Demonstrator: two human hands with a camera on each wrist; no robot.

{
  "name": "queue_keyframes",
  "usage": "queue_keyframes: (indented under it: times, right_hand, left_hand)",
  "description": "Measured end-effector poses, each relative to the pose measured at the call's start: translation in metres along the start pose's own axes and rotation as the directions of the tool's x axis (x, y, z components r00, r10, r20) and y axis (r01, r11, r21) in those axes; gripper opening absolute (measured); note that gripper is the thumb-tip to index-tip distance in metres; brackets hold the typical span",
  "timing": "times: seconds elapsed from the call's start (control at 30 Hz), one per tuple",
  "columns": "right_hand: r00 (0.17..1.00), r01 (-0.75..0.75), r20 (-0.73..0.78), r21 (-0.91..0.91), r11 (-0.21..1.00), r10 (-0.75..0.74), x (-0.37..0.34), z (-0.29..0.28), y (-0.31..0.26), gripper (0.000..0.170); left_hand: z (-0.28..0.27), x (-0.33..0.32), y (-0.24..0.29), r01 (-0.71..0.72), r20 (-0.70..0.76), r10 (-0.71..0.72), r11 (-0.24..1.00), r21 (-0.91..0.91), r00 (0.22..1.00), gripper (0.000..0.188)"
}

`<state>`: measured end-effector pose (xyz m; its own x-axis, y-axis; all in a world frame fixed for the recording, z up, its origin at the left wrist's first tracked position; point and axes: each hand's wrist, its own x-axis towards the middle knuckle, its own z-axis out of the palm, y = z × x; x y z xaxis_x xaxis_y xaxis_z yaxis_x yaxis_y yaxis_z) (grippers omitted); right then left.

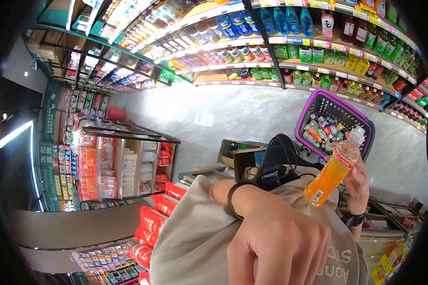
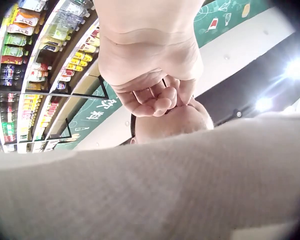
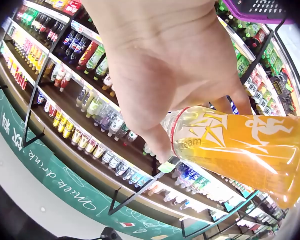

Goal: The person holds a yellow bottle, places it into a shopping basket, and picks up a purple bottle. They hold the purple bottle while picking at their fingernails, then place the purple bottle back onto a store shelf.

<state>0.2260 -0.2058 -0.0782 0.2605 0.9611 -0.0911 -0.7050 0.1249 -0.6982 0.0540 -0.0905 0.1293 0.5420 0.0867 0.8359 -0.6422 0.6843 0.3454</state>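
My right hand (image 1: 357, 183) holds a clear plastic bottle of orange drink (image 1: 327, 178) at its upper part, tilted, with its cap up and to the right. In the right wrist view, the thumb and fingers of the right hand (image 3: 165, 75) go around the bottle's (image 3: 240, 150) narrow shoulder. White printing shows on its side. Raised close to the head camera is my left hand (image 1: 280, 237), a dark band around its wrist. The left wrist view has the left hand (image 2: 152, 75) with its fingers curled toward the palm, close before the face, and nothing visible in them.
A purple-rimmed black basket (image 1: 310, 102) with several bottles inside stands on the grey floor (image 1: 176, 114). Drink shelves (image 1: 280, 40) curve along the far side. To the left is a rack (image 1: 121, 166) with red and white packs; red packs (image 1: 153, 221) lie close beside me.
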Motion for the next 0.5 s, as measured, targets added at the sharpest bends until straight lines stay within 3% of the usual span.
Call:
queue_keyframes:
  times: [0.2, 0.37, 0.4, 0.5]
  right_hand:
    - [1.000, -0.003, -0.022, 0.008, 1.000, 0.003, -0.003, -0.003, 0.000, 0.105]
    - [1.000, -0.014, -0.028, 0.013, 1.000, 0.014, -0.003, -0.006, 0.000, 0.107]
    - [1.000, -0.010, -0.030, 0.014, 1.000, 0.011, -0.003, -0.006, 0.001, 0.107]
    - [1.000, -0.007, -0.025, 0.015, 1.000, 0.007, -0.003, -0.005, 0.000, 0.107]
  left_hand:
    - [0.010, -0.005, 0.001, 0.026, -0.091, -0.029, 0.999, -0.026, 0.995, 0.012]
    - [-0.003, 0.006, -0.006, -0.070, 0.026, 0.069, 0.995, 0.072, 0.997, 0.013]
    - [-0.006, 0.012, -0.001, -0.043, 0.052, 0.039, 0.996, 0.074, 0.998, 0.014]
    - [0.005, 0.003, 0.008, 0.081, -0.064, -0.079, 0.996, 0.026, 0.995, 0.015]
